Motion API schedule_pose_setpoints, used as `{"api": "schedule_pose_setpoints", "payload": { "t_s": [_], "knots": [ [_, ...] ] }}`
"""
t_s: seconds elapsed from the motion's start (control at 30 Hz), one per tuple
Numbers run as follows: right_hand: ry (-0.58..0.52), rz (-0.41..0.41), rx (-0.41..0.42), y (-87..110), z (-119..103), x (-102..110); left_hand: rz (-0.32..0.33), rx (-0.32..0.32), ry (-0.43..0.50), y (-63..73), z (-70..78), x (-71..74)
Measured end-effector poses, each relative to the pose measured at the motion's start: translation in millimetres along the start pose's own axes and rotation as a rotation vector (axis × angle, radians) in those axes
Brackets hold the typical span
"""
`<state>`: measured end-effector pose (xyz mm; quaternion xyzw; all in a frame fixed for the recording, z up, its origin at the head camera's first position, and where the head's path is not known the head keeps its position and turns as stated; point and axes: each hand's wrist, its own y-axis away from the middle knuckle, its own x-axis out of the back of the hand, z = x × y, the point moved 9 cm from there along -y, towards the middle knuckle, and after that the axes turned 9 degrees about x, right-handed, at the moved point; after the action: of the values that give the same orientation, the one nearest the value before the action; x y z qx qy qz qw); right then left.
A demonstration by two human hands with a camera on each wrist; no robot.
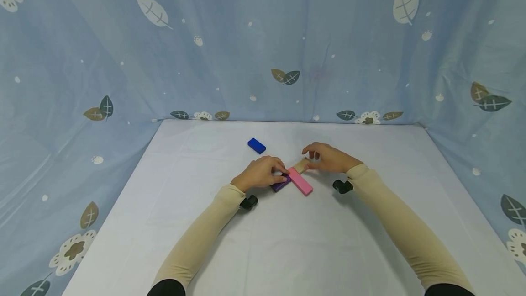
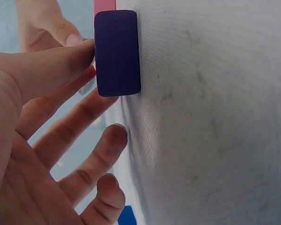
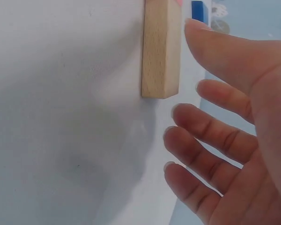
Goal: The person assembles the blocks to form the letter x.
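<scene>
My left hand (image 1: 262, 171) reaches over a dark purple block (image 2: 117, 54). Its thumb touches the block's upper side, the forefinger stretches toward a pink block (image 1: 301, 182), and the other fingers spread loosely beyond. Diagonally, the pink block lies between the purple block and a plain wooden block (image 3: 154, 51), forming a cross-like shape. Beside the wooden block hovers my right hand (image 1: 328, 157), fingers bent and spread. In the right wrist view a gap shows between its fingertips and the wood; nothing is held. The far end of the wooden block is hidden.
A blue block (image 1: 256, 145) lies apart, farther back on the white tabletop (image 1: 296, 245). Blue patterned curtain (image 1: 230, 49) hangs behind the table and along its sides. Black wrist cameras sit under both wrists, close to the surface.
</scene>
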<state>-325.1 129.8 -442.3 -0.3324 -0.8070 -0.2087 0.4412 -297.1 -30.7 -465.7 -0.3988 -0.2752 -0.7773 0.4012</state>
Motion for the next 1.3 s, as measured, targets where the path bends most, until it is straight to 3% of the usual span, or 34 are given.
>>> {"api": "schedule_pose_setpoints", "payload": {
  "t_s": [0.63, 1.3],
  "knots": [
    [-0.016, 0.183, -0.013, 19.6, -11, 13, -0.012, 0.010, 0.003, -0.6, 0.0, -0.5],
    [-0.088, 0.340, -0.016, 38.4, -21, 6, -0.005, 0.014, -0.001, 1.1, 0.9, 0.6]
  ]
}}
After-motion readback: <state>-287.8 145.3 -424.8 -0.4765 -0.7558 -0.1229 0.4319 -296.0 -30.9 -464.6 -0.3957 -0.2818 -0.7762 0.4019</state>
